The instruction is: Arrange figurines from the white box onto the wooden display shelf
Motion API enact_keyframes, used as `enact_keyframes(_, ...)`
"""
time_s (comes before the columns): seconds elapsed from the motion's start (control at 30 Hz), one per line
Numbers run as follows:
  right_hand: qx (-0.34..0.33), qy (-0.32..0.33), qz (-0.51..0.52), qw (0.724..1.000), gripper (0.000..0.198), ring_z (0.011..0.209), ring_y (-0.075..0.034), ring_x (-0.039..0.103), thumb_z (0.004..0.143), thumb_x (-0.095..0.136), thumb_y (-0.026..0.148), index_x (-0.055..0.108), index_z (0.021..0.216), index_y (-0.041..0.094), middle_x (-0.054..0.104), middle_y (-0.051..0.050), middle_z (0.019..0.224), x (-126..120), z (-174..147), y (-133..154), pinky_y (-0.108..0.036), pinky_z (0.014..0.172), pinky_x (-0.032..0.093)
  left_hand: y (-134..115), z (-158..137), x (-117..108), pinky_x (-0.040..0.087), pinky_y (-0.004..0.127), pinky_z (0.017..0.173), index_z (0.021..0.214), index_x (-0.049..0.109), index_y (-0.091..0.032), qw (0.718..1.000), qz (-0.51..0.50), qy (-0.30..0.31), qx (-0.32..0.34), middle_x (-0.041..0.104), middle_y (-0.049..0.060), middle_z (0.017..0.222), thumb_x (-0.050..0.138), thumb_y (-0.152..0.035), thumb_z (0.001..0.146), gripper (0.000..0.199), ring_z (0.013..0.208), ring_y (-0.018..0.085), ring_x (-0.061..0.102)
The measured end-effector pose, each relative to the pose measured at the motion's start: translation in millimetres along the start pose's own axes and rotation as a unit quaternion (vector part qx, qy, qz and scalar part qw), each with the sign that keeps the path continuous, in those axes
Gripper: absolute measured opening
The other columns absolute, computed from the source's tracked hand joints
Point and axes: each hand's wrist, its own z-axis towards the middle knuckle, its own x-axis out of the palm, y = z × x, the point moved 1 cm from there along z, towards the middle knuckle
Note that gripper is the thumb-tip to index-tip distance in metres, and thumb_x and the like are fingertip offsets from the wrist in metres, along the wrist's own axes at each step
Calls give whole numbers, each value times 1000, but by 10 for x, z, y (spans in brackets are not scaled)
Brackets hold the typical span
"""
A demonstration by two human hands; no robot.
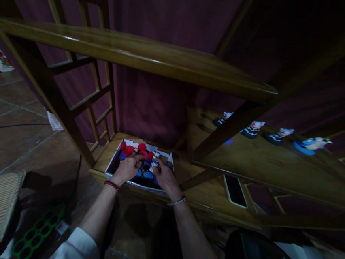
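A white open-topped box (pixel 111 168) on the low wooden shelf holds several small figurines with red, blue and purple parts. My left hand (pixel 128 168), with a red bead bracelet at the wrist, reaches into the box from the left. Its fingers lie apart over red pieces (pixel 128 150); their tips are partly hidden. At the right side of the box, my right hand (pixel 165 175) is closed on a small blue-and-white figurine (pixel 155 163). A second blue-and-white figurine (pixel 157 153) is just behind it.
A wooden rail (pixel 141 55) crosses above the box, with lattice (pixel 97 77) at the left. Several figurines on round bases, including a blue-based one (pixel 311 145), stand on the raised shelf (pixel 255 160). A phone (pixel 235 190) lies below it. A green holed tray (pixel 37 232) is at lower left.
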Motion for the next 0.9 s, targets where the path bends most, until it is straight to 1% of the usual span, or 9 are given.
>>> enact_keyframes(0.07, 2, 7, -1, 1000, 38, 91, -19, 58, 79, 48, 24, 51, 117, 26, 63, -4, 101, 9, 3, 10, -28, 81, 40, -34, -16, -4, 39, 26, 93, 114, 55, -22, 1000, -12, 12, 18, 60, 2, 113, 42, -22, 80, 37, 102, 17, 55)
enact_keyframes(0.2, -2, 31, 14, 999, 39, 88, -18, 59, 80, 46, 24, 50, 118, 24, 64, -4, 99, 47, 18, 35, -28, 80, 41, -81, -24, 7, 40, 24, 91, 114, 55, -21, 997, -64, 27, 29, 61, 2, 109, 42, -24, 79, 37, 101, 15, 55)
enact_keyframes(0.27, -14, 40, 32, 999, 39, 90, -18, 59, 80, 45, 25, 49, 119, 23, 63, -5, 100, 63, 29, 38, -29, 81, 42, -106, -21, 24, 41, 24, 89, 114, 55, -20, 993, -98, 36, 55, 61, 2, 110, 42, -24, 79, 37, 100, 15, 56)
enact_keyframes(0.33, -24, 31, 48, 998, 38, 93, -18, 58, 80, 46, 26, 50, 119, 23, 63, -5, 103, 69, 41, 33, -30, 83, 42, -129, -19, 44, 42, 25, 88, 116, 53, -20, 987, -124, 53, 82, 62, 2, 109, 43, -23, 78, 39, 98, 16, 56)
enact_keyframes(0.43, -24, 12, 68, 997, 37, 94, -18, 58, 80, 47, 26, 52, 117, 24, 63, -5, 104, 69, 61, 17, -30, 84, 42, -145, -12, 76, 43, 27, 86, 120, 50, -20, 983, -145, 72, 82, 63, 2, 106, 45, -20, 76, 44, 96, 16, 57)
enact_keyframes(0.53, -21, 11, 84, 996, 37, 93, -18, 59, 79, 49, 26, 53, 116, 24, 64, -4, 102, 76, 82, 4, -30, 83, 43, -129, 7, 115, 43, 26, 84, 120, 50, -19, 982, -162, 65, 71, 63, 3, 105, 47, -19, 75, 45, 93, 16, 57)
enact_keyframes(0.67, -18, 7, 117, 993, 38, 92, -18, 58, 77, 50, 24, 54, 115, 25, 63, -3, 103, 94, 100, -2, -30, 83, 43, -78, 46, 181, 46, 25, 76, 116, 52, -17, 980, -178, 44, 71, 65, 2, 93, 46, -18, 75, 41, 82, 14, 59)
enact_keyframes(0.8, -14, 8, 143, 990, 40, 86, -17, 59, 77, 50, 24, 52, 117, 26, 64, -2, 97, 99, 114, -18, -29, 79, 45, -61, 72, 223, 45, 23, 75, 110, 55, -17, 979, -185, 12, 80, 64, 2, 91, 47, -16, 74, 37, 81, 13, 59)
enact_keyframes(0.9, -22, 5, 166, 986, 41, 82, -16, 59, 77, 48, 25, 51, 117, 26, 63, -3, 99, 92, 131, -53, -28, 76, 46, -68, 84, 251, 46, 23, 72, 112, 53, -16, 977, -200, 18, 75, 64, 2, 87, 47, -16, 73, 40, 78, 13, 59)
